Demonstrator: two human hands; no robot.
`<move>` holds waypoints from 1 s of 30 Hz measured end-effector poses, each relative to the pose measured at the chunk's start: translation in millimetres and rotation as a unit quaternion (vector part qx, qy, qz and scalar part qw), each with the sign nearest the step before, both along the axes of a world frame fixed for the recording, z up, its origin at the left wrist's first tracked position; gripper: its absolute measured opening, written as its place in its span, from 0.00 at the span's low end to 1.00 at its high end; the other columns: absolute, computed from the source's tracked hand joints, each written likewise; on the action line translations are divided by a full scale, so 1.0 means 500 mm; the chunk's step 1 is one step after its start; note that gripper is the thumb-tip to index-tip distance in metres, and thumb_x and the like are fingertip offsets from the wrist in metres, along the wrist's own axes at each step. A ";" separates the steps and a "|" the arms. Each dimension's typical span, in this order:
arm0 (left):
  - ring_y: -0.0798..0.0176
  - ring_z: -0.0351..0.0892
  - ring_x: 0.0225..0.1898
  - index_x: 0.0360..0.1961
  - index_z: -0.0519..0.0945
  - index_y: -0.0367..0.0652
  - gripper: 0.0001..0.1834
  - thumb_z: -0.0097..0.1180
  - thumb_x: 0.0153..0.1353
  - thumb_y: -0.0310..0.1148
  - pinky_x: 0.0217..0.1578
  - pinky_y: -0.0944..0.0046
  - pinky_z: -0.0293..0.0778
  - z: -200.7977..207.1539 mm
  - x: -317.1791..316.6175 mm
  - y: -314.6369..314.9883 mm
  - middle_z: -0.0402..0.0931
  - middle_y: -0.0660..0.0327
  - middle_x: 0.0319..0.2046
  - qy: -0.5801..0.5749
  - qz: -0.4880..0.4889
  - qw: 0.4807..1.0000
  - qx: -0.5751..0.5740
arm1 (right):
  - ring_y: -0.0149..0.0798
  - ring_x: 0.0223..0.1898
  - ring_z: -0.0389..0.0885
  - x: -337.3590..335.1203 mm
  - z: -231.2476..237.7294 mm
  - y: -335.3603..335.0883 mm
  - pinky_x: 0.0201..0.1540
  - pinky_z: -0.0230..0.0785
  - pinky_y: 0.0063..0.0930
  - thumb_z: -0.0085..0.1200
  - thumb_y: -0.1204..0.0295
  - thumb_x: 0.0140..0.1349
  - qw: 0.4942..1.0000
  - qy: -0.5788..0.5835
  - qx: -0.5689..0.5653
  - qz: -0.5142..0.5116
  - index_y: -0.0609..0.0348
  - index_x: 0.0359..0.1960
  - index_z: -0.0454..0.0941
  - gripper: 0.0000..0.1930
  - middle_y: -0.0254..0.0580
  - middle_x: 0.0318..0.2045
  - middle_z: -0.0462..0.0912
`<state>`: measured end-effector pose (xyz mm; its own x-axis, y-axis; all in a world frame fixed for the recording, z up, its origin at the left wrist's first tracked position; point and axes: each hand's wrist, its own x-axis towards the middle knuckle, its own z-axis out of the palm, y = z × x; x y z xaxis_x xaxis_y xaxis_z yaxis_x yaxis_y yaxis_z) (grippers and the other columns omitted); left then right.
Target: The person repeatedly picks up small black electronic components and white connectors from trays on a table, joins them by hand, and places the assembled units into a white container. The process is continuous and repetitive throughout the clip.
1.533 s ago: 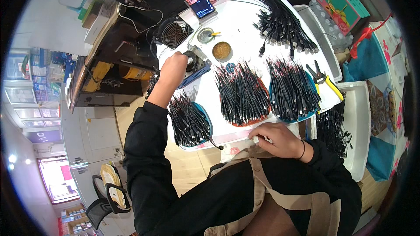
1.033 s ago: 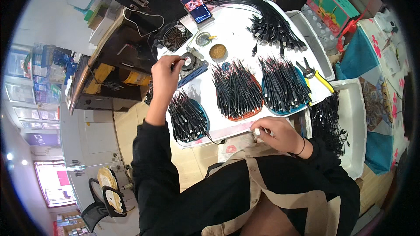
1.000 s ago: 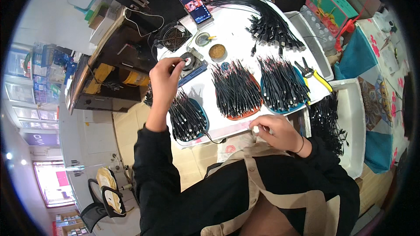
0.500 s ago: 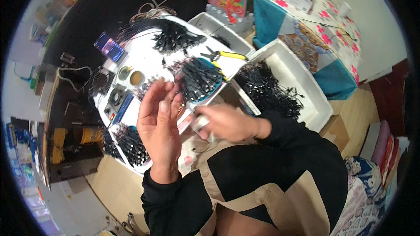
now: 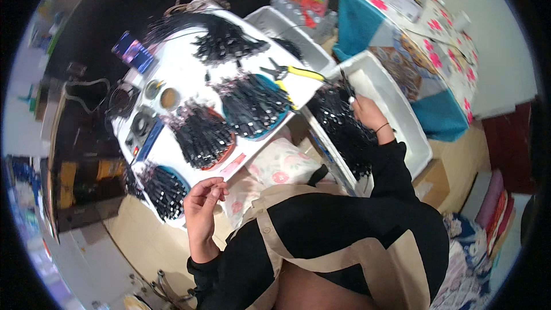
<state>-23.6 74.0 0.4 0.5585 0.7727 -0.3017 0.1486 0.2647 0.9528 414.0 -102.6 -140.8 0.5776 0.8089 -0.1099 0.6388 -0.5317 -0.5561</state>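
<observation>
My right hand [image 5: 370,113] reaches over the white bin at the right, its fingers closed on a black cable [image 5: 346,83] that sticks up past them. A small white spot shows at the fingertips. Beneath it lies a heap of black cables [image 5: 333,106]. Just off the table's front edge, my left hand [image 5: 202,204] hovers with loosely bent fingers, thumb apart, and nothing visible in it. Nearest to it are a bundle of black cables [image 5: 201,135] on a red tray and another bundle [image 5: 163,192] on a blue tray.
The white table [image 5: 178,51] also bears a third cable bundle [image 5: 255,103], yellow-handled pliers [image 5: 293,72], small round containers [image 5: 169,99] and a phone [image 5: 133,51]. The bin's wall [image 5: 416,126] rises beside my right arm. A flower-patterned cloth [image 5: 396,11] covers a surface beyond.
My right hand has swung from beside my left hand out to the bin at the right. My left hand has dropped toward me, uncovering the red tray's bundle.
</observation>
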 end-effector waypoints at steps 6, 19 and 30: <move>0.72 0.75 0.31 0.44 0.78 0.33 0.09 0.52 0.65 0.25 0.33 0.72 0.72 -0.017 -0.084 0.017 0.80 0.61 0.33 0.139 0.119 0.972 0.147 | 0.67 0.37 0.75 0.034 -0.238 0.072 0.41 0.67 0.57 0.47 0.61 0.64 0.997 -0.037 -0.054 -0.034 0.66 0.32 0.73 0.16 0.65 0.32 0.78; 0.46 0.74 0.33 0.34 0.75 0.34 0.06 0.52 0.61 0.28 0.35 0.53 0.70 -0.044 -0.176 0.160 0.74 0.49 0.29 0.436 0.274 0.738 0.436 | 0.31 0.29 0.76 0.024 0.196 0.349 0.33 0.68 0.27 0.48 0.70 0.63 0.967 0.074 0.193 0.150 0.65 0.38 0.76 0.10 0.41 0.26 0.79; 0.55 0.78 0.28 0.35 0.78 0.35 0.06 0.55 0.61 0.27 0.30 0.60 0.72 -0.056 -0.226 0.135 0.78 0.51 0.29 0.372 0.329 0.781 0.378 | 0.60 0.45 0.77 -0.030 0.138 0.752 0.47 0.68 0.46 0.42 0.61 0.65 0.976 -0.061 0.093 0.189 0.68 0.44 0.74 0.20 0.63 0.40 0.79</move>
<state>-136.7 141.2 -27.6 -0.1473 0.9330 0.3283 0.8046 -0.0800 0.5884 399.2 273.4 -72.0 0.2334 0.9662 0.1098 0.8373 -0.1423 -0.5280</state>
